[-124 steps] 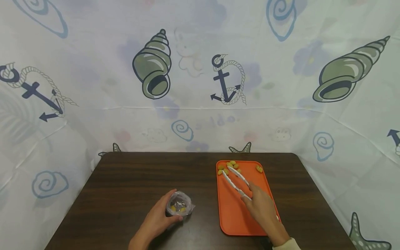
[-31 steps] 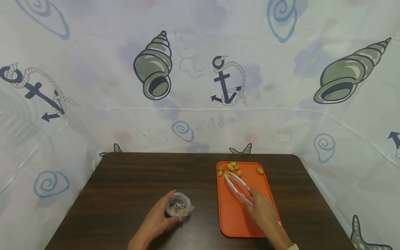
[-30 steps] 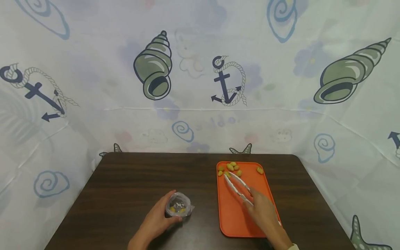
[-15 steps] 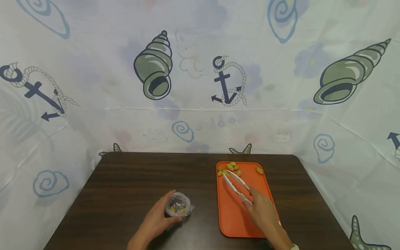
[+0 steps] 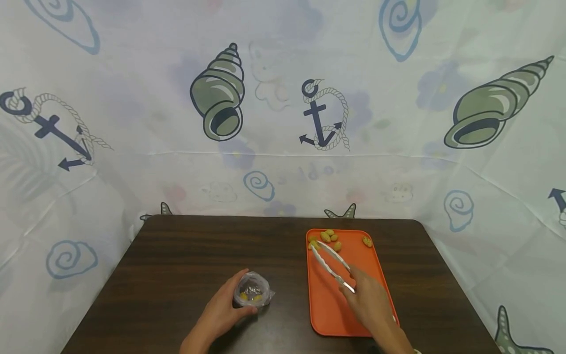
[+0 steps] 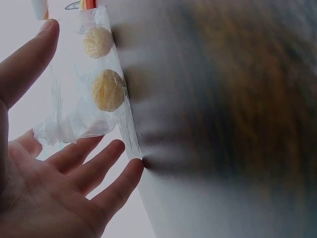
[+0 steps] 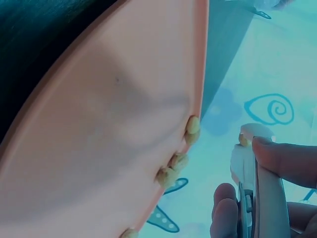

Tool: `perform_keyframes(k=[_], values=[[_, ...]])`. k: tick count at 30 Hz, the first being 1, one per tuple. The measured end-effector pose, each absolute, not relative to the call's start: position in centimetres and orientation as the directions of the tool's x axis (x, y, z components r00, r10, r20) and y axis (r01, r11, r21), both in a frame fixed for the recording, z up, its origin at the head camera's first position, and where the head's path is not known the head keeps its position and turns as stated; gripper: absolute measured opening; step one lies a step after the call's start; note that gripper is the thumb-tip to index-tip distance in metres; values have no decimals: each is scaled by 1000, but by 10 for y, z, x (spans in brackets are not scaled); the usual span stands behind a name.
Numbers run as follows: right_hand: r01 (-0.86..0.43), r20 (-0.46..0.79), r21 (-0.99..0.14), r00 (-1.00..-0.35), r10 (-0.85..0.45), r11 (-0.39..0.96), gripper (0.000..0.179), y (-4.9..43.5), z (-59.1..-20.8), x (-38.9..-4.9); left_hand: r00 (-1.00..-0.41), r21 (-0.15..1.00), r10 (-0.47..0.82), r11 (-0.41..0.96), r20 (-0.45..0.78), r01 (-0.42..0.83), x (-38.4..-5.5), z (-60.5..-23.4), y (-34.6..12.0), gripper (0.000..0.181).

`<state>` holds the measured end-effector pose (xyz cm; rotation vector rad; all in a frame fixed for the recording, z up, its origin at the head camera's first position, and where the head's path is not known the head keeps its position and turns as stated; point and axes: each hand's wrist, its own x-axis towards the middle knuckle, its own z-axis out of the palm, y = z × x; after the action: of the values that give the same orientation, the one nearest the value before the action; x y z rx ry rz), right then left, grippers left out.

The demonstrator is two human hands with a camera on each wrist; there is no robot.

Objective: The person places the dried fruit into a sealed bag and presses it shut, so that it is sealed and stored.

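Silvery tongs (image 5: 344, 282) in my R hand (image 5: 370, 297), tips a bit apart, point fwd & L to a yellowish nugget (image 5: 314, 244) nr the orange tray (image 5: 331, 309)'s far-L corner, closer to it than my L hand (image 5: 221, 309), which holds a bag-lined cup (image 5: 266, 286) L of tray.

No text is legible; the backdrop (image 5: 274, 128) shows faint letter-like marks (image 5: 313, 172).

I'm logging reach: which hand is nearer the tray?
Right. The right hand is over the tray, holding tongs; the left hand is off to its left, around the container.
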<state>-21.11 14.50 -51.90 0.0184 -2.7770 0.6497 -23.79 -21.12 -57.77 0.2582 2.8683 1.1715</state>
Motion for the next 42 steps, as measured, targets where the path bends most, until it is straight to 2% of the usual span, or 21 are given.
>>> perform_keyframes(k=[24,34,42], values=[[-72,270,-452,-961,60,889,46,131,-504,-199,-987,696,162,705,25,133,-239,-580,-211,98],[-69,265,-452,-962,60,889,55,128,-501,-196,-986,700,163,700,34,140,-239,-578,-211,98],[-90,280,-451,-959,44,888,53,125,-497,-191,-986,704,164,697,28,136,-239,-580,-210,98]])
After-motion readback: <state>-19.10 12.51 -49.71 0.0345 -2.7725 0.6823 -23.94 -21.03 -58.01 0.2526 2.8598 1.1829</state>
